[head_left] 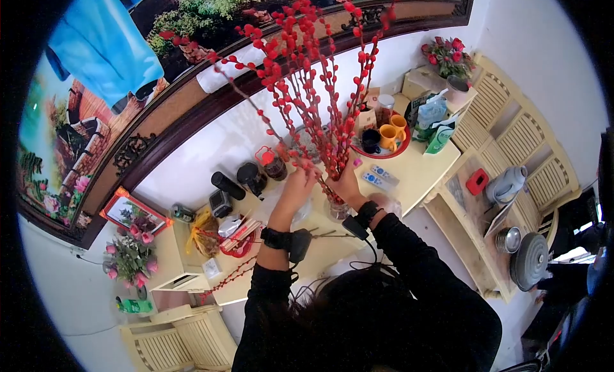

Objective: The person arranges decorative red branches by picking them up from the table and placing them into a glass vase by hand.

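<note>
A tall bunch of branches with red buds [313, 97] stands upright in a clear glass vase [339, 210] on the cream table. My right hand [347, 185] is closed around the lower stems, just above the vase. My left hand [302, 181] pinches a single budded branch [246, 97] that leans out to the left of the bunch. Its lower end is hidden behind my fingers. Another red-budded branch [233, 276] lies along the table's front edge. Bare twigs [329, 234] stick out between my forearms.
A red tray with yellow mugs [388, 138] stands right of the bunch, beside green and white packets [440, 138]. Left are dark jars [251, 175], a red basket [240, 245] and a framed photo [131, 212]. A large framed picture [192, 84] hangs behind. A wooden bench [521, 138] stands right.
</note>
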Demonstrator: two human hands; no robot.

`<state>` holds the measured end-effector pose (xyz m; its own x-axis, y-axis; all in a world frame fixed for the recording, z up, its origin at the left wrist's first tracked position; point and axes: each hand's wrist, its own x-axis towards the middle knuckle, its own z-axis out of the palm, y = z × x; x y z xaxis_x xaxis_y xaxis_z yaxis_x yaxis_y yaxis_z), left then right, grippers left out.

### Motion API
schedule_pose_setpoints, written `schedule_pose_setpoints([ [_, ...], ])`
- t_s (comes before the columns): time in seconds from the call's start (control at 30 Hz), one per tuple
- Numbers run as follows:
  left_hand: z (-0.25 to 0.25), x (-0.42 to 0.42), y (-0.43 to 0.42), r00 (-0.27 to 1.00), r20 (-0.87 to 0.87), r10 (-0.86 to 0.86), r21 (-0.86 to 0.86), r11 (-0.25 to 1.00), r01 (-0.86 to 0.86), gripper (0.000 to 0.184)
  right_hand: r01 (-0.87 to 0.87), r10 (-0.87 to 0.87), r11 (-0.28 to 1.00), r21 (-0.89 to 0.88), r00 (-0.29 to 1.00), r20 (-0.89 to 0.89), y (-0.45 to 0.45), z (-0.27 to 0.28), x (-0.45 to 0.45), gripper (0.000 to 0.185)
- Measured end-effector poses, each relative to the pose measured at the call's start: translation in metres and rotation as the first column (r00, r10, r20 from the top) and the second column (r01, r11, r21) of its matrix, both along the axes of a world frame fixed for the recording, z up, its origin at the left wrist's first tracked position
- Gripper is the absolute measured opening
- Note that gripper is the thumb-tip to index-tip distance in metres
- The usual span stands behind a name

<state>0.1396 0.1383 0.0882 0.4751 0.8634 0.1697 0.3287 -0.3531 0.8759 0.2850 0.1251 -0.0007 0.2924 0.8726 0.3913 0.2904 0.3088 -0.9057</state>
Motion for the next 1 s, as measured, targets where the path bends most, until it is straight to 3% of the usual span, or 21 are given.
schedule_pose_setpoints([
  [0.1,-0.005,-0.002,0.004,1.0,0.019,0.008,0.121,0.993,-0.01,0.013,-0.012,0.012,1.0,-0.008,1.0,-0.006,0.001,-0.002,0.0,0.086],
  [0.2,-0.004,-0.006,0.006,0.995,-0.088,0.052,0.076,0.996,-0.045,0.012,-0.018,0.018,0.999,-0.038,1.0,-0.003,0.001,-0.002,0.0,0.085],
  [0.3,-0.01,-0.005,0.011,0.996,0.089,0.028,0.057,0.998,-0.033,0.009,-0.002,0.002,1.0,-0.017,1.0,0.004,-0.002,0.004,-0.002,0.085],
  [0.5,-0.018,-0.011,0.017,0.997,0.046,0.069,0.059,0.996,-0.072,0.01,0.013,-0.012,0.997,-0.078,1.0,0.02,-0.001,0.001,-0.002,0.084],
  [0.6,-0.026,-0.006,0.012,0.997,0.042,0.07,-0.07,0.995,-0.067,0.011,0.008,-0.006,0.998,-0.057,0.999,0.044,-0.002,-0.002,-0.001,0.083],
  [0.7,-0.043,-0.009,0.017,0.993,0.099,0.067,-0.026,0.998,-0.065,0.015,-0.014,0.015,1.0,-0.014,0.999,0.041,0.0,0.001,0.001,0.08],
  [0.9,-0.044,-0.01,0.019,0.998,0.04,0.049,-0.046,0.998,-0.047,0.014,-0.027,0.03,0.999,-0.042,0.997,0.071,0.006,-0.016,0.004,0.08],
  [1.0,-0.051,-0.009,0.022,0.99,0.128,0.052,-0.088,0.995,-0.041,0.013,-0.023,0.026,0.999,-0.037,0.995,0.101,0.003,-0.011,0.005,0.084],
])
